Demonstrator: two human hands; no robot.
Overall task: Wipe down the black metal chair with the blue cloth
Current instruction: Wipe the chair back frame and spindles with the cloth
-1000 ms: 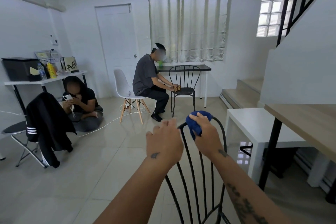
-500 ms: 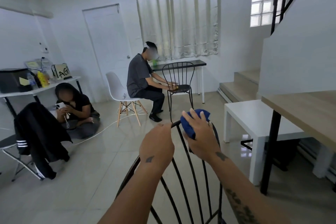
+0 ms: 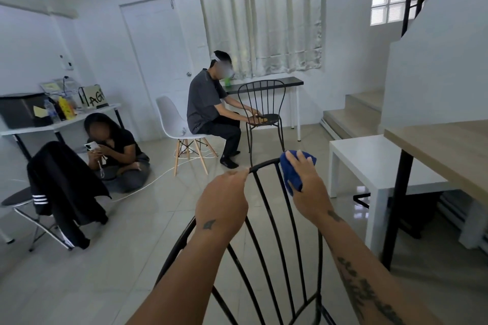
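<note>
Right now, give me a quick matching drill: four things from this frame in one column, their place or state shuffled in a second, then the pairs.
Things:
1. blue cloth
2. left hand
3. black jacket
4. white chair

Place or state:
A. draped over a folding chair at the left
B. pressed on the top rail of the black chair under the right hand
C. a person sits on it, across the room
D. gripping the black chair's top rail, no cloth in it

Pairs: 1-B, 2-D, 3-A, 4-C
</note>
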